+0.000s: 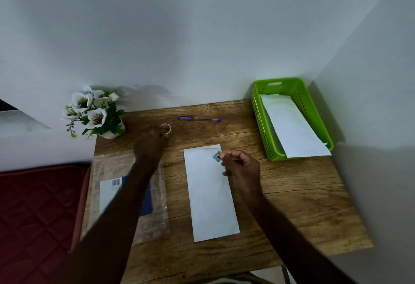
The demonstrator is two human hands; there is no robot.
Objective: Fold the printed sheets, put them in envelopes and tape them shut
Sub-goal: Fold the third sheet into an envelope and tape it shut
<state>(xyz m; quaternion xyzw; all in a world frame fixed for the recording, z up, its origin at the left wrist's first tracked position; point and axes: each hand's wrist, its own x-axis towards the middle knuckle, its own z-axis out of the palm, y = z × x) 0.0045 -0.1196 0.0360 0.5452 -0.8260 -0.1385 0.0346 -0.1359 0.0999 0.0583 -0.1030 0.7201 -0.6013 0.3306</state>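
Now left hand [150, 143] grips tape roll [165, 129]; right hand [241, 164] pinches stamp [217, 155].

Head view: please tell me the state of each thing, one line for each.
Envelope: flat on the table.
Stamp: pinched by the right hand.
Tape: on the table, held by the left hand.
Pen: lying untouched.
Basket: holds white envelopes.
Plastic bag: flat under the left arm.

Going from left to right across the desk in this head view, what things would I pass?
Flower pot → clear plastic packet → tape roll, held by the left hand → pen → white envelope → right hand pinching a small sticker → green basket holding an envelope.
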